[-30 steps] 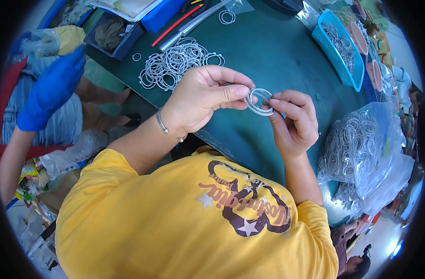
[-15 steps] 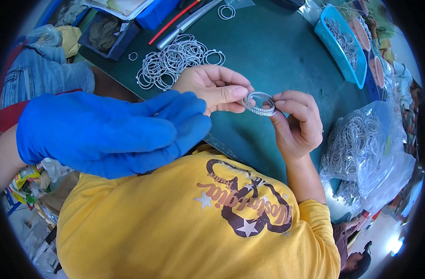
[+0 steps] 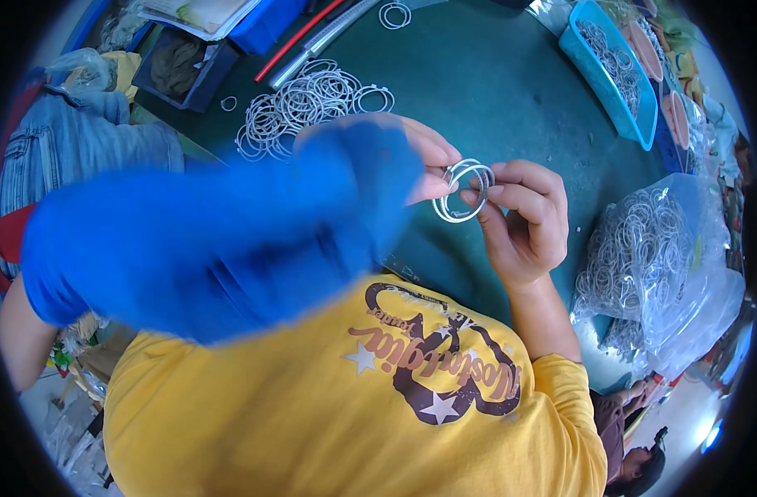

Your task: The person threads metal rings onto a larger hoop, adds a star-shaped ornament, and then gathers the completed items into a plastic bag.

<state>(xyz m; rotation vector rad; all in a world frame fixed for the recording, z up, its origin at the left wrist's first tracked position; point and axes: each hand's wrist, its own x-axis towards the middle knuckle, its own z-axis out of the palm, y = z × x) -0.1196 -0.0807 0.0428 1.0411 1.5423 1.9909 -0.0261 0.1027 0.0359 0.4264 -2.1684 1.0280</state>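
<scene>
A few thin silver bangles point(image 3: 456, 219), held together as one stack, are gripped between my two hands with their round openings facing up toward me. On the left side my left hand point(image 3: 433, 153) pinches them; its wrist and most of its back are hidden. The thumb and fingers of my right hand point(image 3: 534, 217) hold the opposite rim. A large blue-gloved hand point(image 3: 196, 224), seemingly another person's, reaches in from the left edge, blurred, and covers my left forearm. Behind my left hand lies a loose pile of silver bangles point(image 3: 312, 95) on the green table point(image 3: 478, 83).
At the right, a clear plastic bag point(image 3: 635, 248) bulges with bangles. A turquoise basket point(image 3: 571, 50) of metal rings stands far right. A dark bin point(image 3: 159, 87) with cloth, a red rod point(image 3: 291, 45) and a silver tapered rod point(image 3: 312, 54) are at the back left.
The bangles have turned from a flatter angle to show their round openings. The blue-gloved hand has moved right, over more of my left hand. My right hand has barely shifted.
</scene>
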